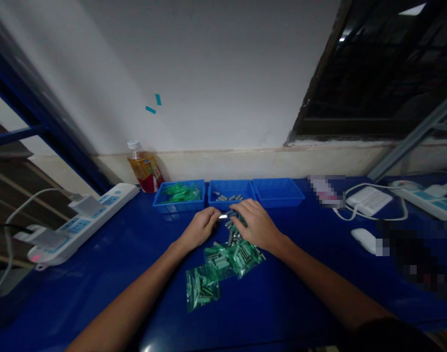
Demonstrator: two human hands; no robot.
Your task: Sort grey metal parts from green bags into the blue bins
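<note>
My left hand (202, 226) pinches one end of a shiny metal pin (222, 216) in front of the blue trays. My right hand (257, 224) is curved over a pile of short metal pins (233, 237), its fingertips near the other end of that pin; what lies under its fingers is hidden. Nearer to me are green plastic bags filled with pins: one at the lower left (203, 288), one in the middle (219, 261) and one on the right (245, 258).
Behind my hands stand a blue tray of green bags (179, 206), a blue tray with loose pins (230, 203) and a third blue tray (278, 192). A bottle (145, 168) is at the wall. Power strips (86, 222) and a white adapter (370, 200) flank the workspace.
</note>
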